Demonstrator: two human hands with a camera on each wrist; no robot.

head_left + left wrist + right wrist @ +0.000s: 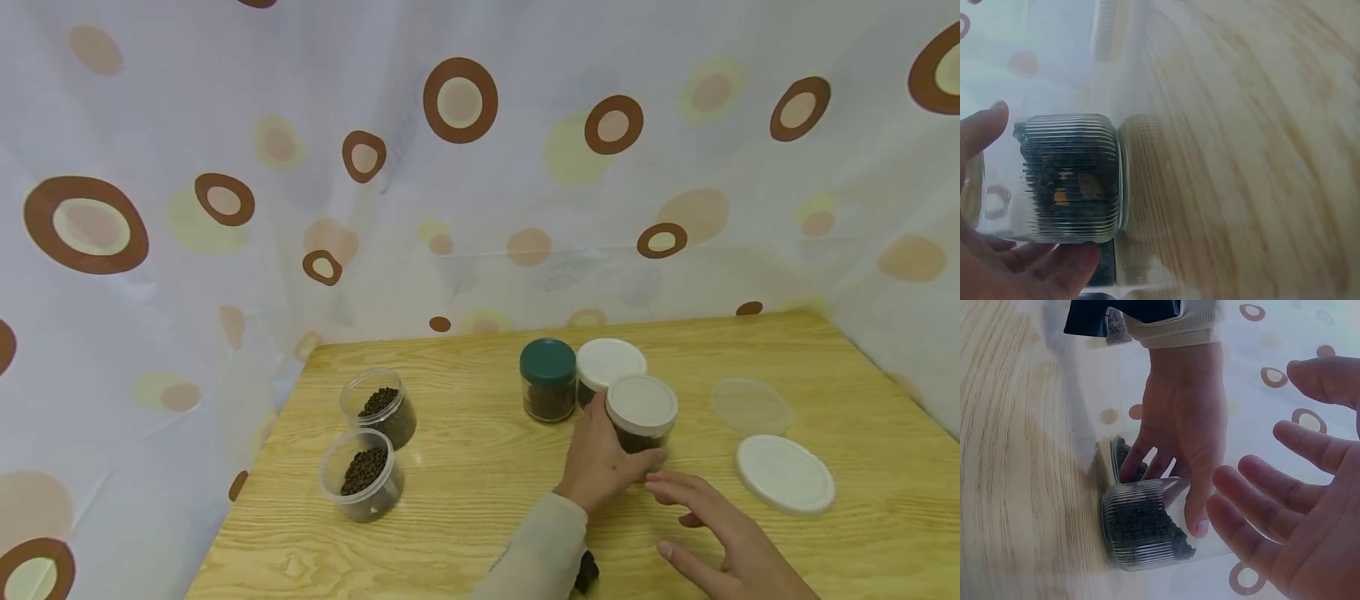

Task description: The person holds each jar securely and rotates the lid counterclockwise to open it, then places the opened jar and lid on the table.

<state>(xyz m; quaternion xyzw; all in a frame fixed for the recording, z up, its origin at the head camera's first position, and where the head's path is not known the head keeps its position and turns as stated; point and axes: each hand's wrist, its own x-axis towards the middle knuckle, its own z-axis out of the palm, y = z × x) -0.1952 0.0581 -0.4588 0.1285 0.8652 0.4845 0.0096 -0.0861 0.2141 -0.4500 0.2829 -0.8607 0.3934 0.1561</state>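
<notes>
My left hand (602,461) grips a clear jar of dark contents with a white lid (642,402), fingers around its far side and thumb across the front. In the left wrist view, the ribbed jar (1072,178) has its base at the tabletop, with fingertips against its side. My right hand (723,533) is held just right of the jar, fingers spread and relaxed, holding nothing. Close behind the gripped jar are another white-lidded jar (611,360) and a green-lidded jar (548,379) with dark contents.
Two lidless tubs, a rear tub (397,423) and a front tub (377,502), hold dark beans at the left. On the right lie a white lid (785,473) and a thin translucent disc (750,406). A patterned curtain (480,192) encloses the wooden table (465,533).
</notes>
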